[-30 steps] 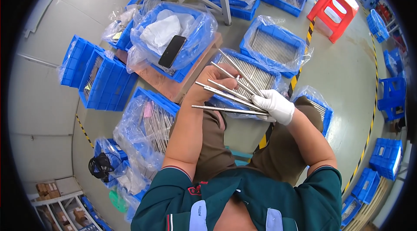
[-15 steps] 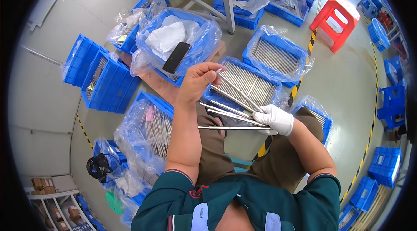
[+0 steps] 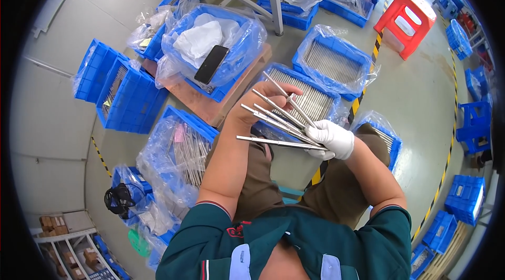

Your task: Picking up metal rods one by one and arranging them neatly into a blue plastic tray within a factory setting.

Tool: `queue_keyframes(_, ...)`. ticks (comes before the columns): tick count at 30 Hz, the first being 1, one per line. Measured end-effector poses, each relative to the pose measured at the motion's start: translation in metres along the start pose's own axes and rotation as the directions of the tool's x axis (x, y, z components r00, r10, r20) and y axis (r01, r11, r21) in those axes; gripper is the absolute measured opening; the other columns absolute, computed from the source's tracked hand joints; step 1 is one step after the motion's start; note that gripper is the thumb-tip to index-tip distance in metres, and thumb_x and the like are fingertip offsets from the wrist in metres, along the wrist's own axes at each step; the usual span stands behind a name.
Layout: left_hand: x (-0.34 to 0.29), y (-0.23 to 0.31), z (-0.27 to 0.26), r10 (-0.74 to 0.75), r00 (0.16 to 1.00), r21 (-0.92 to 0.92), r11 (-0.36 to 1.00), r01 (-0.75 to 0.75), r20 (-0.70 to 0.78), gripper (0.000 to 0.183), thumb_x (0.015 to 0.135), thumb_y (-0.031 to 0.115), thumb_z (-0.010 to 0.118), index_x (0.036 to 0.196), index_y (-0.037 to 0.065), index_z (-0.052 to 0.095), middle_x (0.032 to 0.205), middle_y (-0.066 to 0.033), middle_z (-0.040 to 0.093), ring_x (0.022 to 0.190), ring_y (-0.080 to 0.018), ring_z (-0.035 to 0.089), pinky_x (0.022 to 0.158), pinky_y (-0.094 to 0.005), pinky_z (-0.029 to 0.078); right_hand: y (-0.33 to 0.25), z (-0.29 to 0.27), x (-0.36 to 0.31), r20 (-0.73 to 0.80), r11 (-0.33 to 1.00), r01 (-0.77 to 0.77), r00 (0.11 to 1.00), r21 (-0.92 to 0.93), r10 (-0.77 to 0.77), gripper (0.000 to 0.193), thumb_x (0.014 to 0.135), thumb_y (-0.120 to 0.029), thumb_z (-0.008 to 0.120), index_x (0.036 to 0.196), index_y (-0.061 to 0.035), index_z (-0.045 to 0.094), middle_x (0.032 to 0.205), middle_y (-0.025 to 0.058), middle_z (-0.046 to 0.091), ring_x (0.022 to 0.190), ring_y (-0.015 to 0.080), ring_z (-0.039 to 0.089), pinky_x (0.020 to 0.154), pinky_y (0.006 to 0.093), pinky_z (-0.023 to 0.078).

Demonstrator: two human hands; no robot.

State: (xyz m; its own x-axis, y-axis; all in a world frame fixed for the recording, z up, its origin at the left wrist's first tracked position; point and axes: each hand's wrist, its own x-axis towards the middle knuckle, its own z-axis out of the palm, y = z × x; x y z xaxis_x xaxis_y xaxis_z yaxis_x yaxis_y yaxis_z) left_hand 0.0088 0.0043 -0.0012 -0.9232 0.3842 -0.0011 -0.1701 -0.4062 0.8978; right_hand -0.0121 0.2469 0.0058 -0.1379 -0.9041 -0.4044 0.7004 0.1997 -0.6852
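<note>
My right hand (image 3: pixel 334 140), in a white glove, grips several slim metal rods (image 3: pixel 281 143) by their right ends. They fan out to the left, and faint bands or steps show along some of them. My bare left hand (image 3: pixel 253 102) is behind the fan, its fingers curled around the uppermost rod (image 3: pixel 303 112) partway along it. Other rods partly hide that hand's palm. Beyond my hands stands a blue crate (image 3: pixel 336 102) lined with clear plastic, holding rows of similar rods.
Another lined crate of rods (image 3: pixel 365 64) stands farther off. A black phone (image 3: pixel 211 64) lies on a plastic-lined blue crate (image 3: pixel 243 76) on a reddish board. At left are a crate of loose rods (image 3: pixel 195 122) and stacked blue crates (image 3: pixel 134 102); a red stool (image 3: pixel 395 19) stands at right.
My left hand has moved from the uppermost rod's far tip down and right along it, behind the fan. The rods' left ends have tilted upward slightly; the right hand keeps its grip.
</note>
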Motion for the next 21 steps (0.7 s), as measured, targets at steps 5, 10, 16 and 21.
queue_keyframes(5,0.008,0.000,0.011,0.071,0.997,0.000,0.997,-0.071,0.004,0.041,0.082,0.024,0.068,0.113,-0.001,0.058,0.087,-0.0015,0.061,0.079,-0.0062,0.054,0.069,-0.0187,0.045,0.001,-0.003,0.002,0.009,0.999,0.023,1.000,0.036,-0.023,0.042,0.087,-0.047,0.054,0.074,-0.0071,0.056,0.047,0.0011,0.043,0.034,0.0070,0.034,0.033,0.0215,0.023)
queue_keyframes(10,0.007,0.012,-0.002,0.308,0.910,0.116,0.951,-0.287,-0.278,0.032,0.090,0.026,0.057,0.105,-0.002,0.058,0.078,0.0003,0.055,0.066,-0.0053,0.046,0.058,-0.0185,0.036,0.004,-0.008,0.005,0.014,0.999,0.010,1.000,0.043,-0.010,0.043,0.087,-0.048,0.054,0.074,-0.0072,0.055,0.047,0.0014,0.042,0.033,0.0071,0.034,0.032,0.0211,0.022)
queue_keyframes(16,0.015,0.003,-0.025,0.284,0.772,-0.299,0.803,-0.516,-0.568,0.038,0.089,0.037,0.056,0.100,0.001,0.057,0.073,-0.0012,0.052,0.066,-0.0128,0.049,0.063,-0.0274,0.043,0.012,-0.005,0.011,0.200,0.945,0.103,0.965,0.311,-0.171,0.039,0.088,-0.046,0.052,0.089,-0.0070,0.049,0.051,-0.0039,0.035,0.035,0.0052,0.028,0.033,0.0201,0.024)
queue_keyframes(21,0.032,-0.061,0.013,-0.141,0.824,-0.603,0.750,-0.273,-0.548,0.029,0.092,0.038,0.049,0.087,0.012,0.059,0.083,-0.0013,0.063,0.080,-0.0137,0.059,0.070,-0.0310,0.046,0.000,-0.006,0.020,0.090,0.885,0.257,0.945,0.387,-0.314,0.024,0.088,-0.025,0.058,0.078,-0.0109,0.042,0.053,-0.0060,0.033,0.035,0.0041,0.029,0.033,0.0200,0.024)
